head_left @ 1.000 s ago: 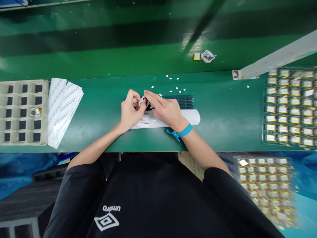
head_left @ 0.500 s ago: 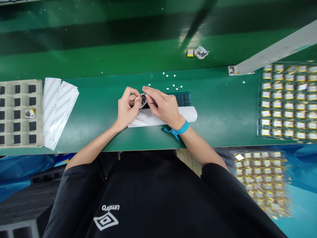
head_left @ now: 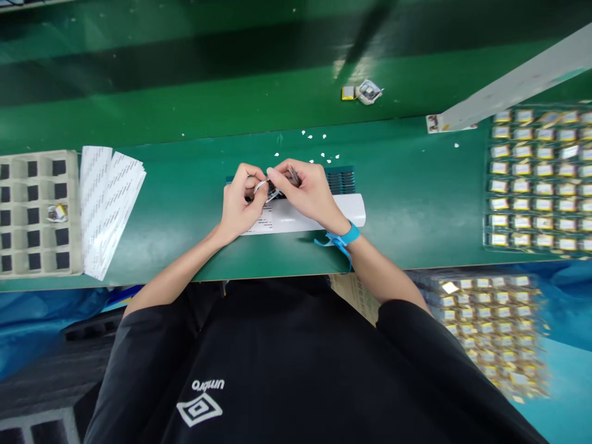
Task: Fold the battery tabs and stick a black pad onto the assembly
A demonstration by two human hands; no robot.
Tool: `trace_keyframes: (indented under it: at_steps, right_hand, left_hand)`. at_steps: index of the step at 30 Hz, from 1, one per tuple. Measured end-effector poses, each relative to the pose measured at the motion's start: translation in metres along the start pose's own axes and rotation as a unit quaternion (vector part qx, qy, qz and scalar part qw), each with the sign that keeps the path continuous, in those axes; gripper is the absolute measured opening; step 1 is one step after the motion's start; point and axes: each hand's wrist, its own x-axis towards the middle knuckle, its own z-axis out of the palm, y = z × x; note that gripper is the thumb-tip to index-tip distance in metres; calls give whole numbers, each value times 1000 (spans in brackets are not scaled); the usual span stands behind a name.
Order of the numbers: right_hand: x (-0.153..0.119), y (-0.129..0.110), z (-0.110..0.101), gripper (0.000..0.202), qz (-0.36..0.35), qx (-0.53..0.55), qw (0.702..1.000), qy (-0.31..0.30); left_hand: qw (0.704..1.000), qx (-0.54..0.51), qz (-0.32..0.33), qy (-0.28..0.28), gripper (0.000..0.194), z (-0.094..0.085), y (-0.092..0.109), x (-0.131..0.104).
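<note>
My left hand (head_left: 240,200) and my right hand (head_left: 308,191) meet over the middle of the green bench. Together they pinch a small silvery battery cell (head_left: 267,188) with a dark end, held just above a white printed sheet (head_left: 319,216). My right fingers also hold a thin metal piece, possibly tweezers (head_left: 293,174). A blue strap (head_left: 345,237) circles my right wrist. Behind my right hand lies a dark strip of small black pads (head_left: 342,180).
A beige compartment tray (head_left: 32,213) with one cell in it sits at far left, beside white backing strips (head_left: 108,197). Trays of several yellow-tabbed cells (head_left: 536,179) fill the right. Small white scraps (head_left: 319,151) and a loose cell (head_left: 363,92) lie farther back.
My right hand has lifted and turned, its fingers curling over the cell with the metal piece showing. The view has drifted slightly, shifting everything up and left.
</note>
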Motion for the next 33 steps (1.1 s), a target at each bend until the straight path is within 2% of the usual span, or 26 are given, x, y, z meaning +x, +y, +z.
trace_keyframes:
  at_steps: [4, 9, 14, 18, 25, 28, 31, 33]
  right_hand:
    - [0, 2, 0, 58, 11, 23, 1000, -11]
    - [1, 3, -1, 58, 23, 24, 999, -21]
    - [1, 3, 2, 58, 22, 51, 998, -26]
    - [2, 7, 3, 59, 39, 62, 997, -24]
    - [5, 14, 2, 56, 59, 124, 989, -50]
    - [6, 9, -3, 56, 30, 73, 996, -28]
    - [7, 1, -16, 57, 5, -57, 998, -8]
    - [2, -4, -28, 56, -4, -160, 987, -3]
  left_hand:
    - [1000, -4, 10, 2, 32, 1, 0, 0]
    - [1000, -16, -10, -13, 32, 2, -1, -2]
    - [1000, 0, -3, 6, 33, 2, -3, -2]
    - [1000, 22, 2, 8, 23, 3, -4, -3]
    - [989, 102, 105, 29, 20, 4, -7, -4]
    - [991, 98, 88, 19, 17, 2, -7, 1]
    - [995, 85, 56, 4, 24, -5, 1, 8]
    - [993, 103, 51, 1, 22, -14, 12, 9]
